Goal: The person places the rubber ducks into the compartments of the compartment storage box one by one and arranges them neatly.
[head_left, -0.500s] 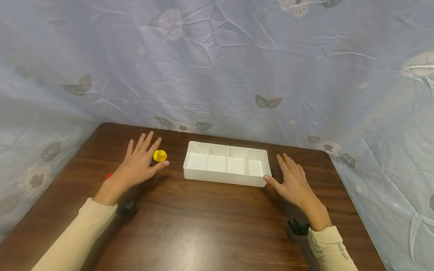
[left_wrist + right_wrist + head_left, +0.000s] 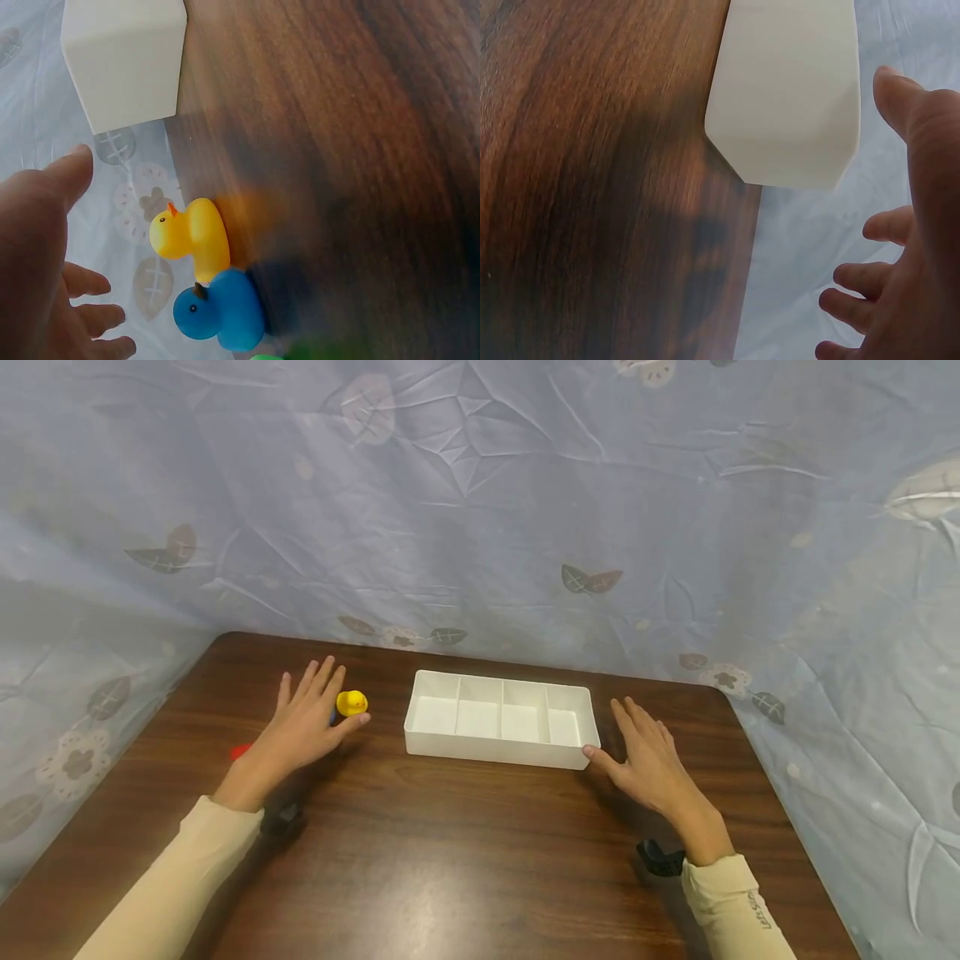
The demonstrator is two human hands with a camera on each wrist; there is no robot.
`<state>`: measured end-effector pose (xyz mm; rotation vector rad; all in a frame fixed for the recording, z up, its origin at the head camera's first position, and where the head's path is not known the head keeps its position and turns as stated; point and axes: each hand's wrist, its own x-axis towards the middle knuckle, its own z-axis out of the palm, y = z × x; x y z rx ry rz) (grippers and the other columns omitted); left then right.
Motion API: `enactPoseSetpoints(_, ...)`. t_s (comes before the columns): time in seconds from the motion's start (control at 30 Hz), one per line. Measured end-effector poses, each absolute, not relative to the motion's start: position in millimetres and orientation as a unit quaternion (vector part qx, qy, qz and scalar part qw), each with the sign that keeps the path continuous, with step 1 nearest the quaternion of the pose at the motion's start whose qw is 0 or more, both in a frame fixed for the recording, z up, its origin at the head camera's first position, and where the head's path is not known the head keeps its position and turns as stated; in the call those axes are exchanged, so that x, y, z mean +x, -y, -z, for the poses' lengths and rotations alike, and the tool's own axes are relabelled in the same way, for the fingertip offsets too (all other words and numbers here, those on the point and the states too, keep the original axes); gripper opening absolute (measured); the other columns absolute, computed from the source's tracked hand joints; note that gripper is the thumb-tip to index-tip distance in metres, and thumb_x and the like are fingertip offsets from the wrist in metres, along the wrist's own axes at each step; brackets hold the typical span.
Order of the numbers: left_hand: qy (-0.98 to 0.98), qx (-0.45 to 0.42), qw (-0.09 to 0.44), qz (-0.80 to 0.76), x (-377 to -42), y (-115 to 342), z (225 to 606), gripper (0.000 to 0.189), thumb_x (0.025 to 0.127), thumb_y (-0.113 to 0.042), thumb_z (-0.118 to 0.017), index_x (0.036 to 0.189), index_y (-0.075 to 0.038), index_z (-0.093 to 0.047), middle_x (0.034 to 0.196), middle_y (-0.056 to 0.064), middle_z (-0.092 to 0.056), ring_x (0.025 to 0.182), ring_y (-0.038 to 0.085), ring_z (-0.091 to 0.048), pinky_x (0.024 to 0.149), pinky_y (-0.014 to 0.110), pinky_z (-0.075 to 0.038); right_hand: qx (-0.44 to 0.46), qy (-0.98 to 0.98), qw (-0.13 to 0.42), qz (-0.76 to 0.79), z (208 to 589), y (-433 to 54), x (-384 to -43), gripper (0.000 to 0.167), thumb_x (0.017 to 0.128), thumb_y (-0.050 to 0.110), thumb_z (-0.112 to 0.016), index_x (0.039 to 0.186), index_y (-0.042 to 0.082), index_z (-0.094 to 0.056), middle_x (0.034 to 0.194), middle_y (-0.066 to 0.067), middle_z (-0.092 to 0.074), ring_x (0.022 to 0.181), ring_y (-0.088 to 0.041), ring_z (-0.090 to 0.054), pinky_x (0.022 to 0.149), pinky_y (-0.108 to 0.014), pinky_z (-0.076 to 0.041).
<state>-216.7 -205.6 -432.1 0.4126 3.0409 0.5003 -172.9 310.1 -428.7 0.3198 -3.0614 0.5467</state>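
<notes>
A white tray (image 2: 495, 750) with several compartments stands on the brown table, its compartments bare. Left of it is a yellow toy duck (image 2: 352, 702), with a blue toy duck (image 2: 232, 311) close beside it in the left wrist view. My left hand (image 2: 300, 727) hovers by the ducks, fingers spread and holding nothing. It hides most of the blue duck from the head view. At the tray's right end is my right hand (image 2: 648, 760), fingers extended; its thumb tip overlaps the tray's near right corner in the head view.
Part of a red object (image 2: 239, 751) shows behind the left wrist. A sliver of something green (image 2: 266, 358) lies below the blue duck in the left wrist view. Patterned cloth (image 2: 480, 527) hangs along the table's back and sides.
The left hand's fingers have drawn slightly away from the yellow duck. The right hand keeps its place by the tray, and the head view has shifted a little.
</notes>
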Motion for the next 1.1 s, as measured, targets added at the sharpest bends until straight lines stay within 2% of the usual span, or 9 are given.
enactPoseSetpoints(0.27, -0.980, 0.122, 0.011, -0.158, -222, 202, 435, 0.092, 0.107, -0.057, -0.056, 0.164, 0.009, -0.025, 0.170, 0.035, -0.027, 0.162, 0.057, -0.014, 0.124, 0.083, 0.005, 0.108, 0.979, 0.015, -0.170, 431, -305, -174, 0.098, 0.102, 0.062, -0.062, 0.169, 0.003, -0.021, 0.175, -0.031, -0.020, 0.161, -0.055, -0.022, 0.125, -0.080, -0.014)
enactPoseSetpoints(0.5, -0.981, 0.107, 0.002, -0.163, -225, 198, 438, 0.079, 0.107, -0.050, -0.060, 0.156, 0.011, -0.043, 0.159, 0.032, -0.049, 0.156, 0.060, -0.027, 0.121, 0.088, 0.001, 0.108, 0.979, 0.011, -0.171, 434, -300, -173, 0.097, 0.102, 0.062, -0.062, 0.168, 0.002, -0.025, 0.174, -0.031, -0.021, 0.160, -0.055, -0.023, 0.125, -0.080, -0.016)
enactPoseSetpoints(0.7, -0.981, 0.097, -0.001, -0.167, -228, 195, 441, 0.064, 0.107, -0.044, -0.062, 0.145, 0.008, -0.058, 0.144, 0.029, -0.065, 0.153, 0.061, -0.033, 0.121, 0.087, 0.003, 0.110, 0.979, 0.012, -0.171, 437, -298, -172, 0.095, 0.102, 0.061, -0.062, 0.166, -0.001, -0.028, 0.174, -0.032, -0.023, 0.160, -0.055, -0.024, 0.125, -0.079, -0.018)
enactPoseSetpoints(0.87, -0.984, 0.083, -0.020, -0.158, -228, 192, 443, 0.059, 0.107, -0.043, -0.062, 0.140, 0.005, -0.062, 0.131, 0.029, -0.072, 0.148, 0.058, -0.042, 0.122, 0.087, 0.001, 0.113, 0.979, 0.018, -0.171, 438, -296, -172, 0.094, 0.102, 0.060, -0.063, 0.165, -0.003, -0.030, 0.173, -0.033, -0.024, 0.159, -0.055, -0.026, 0.125, -0.079, -0.019)
enactPoseSetpoints(1.1, -0.985, 0.075, -0.045, -0.148, -230, 185, 444, 0.049, 0.105, -0.041, -0.066, 0.127, 0.002, -0.068, 0.125, 0.027, -0.075, 0.141, 0.056, -0.051, 0.122, 0.087, -0.004, 0.119, 0.978, 0.022, -0.169, 439, -292, -172, 0.093, 0.103, 0.058, -0.063, 0.165, -0.003, -0.031, 0.172, -0.033, -0.025, 0.158, -0.056, -0.028, 0.123, -0.080, -0.021)
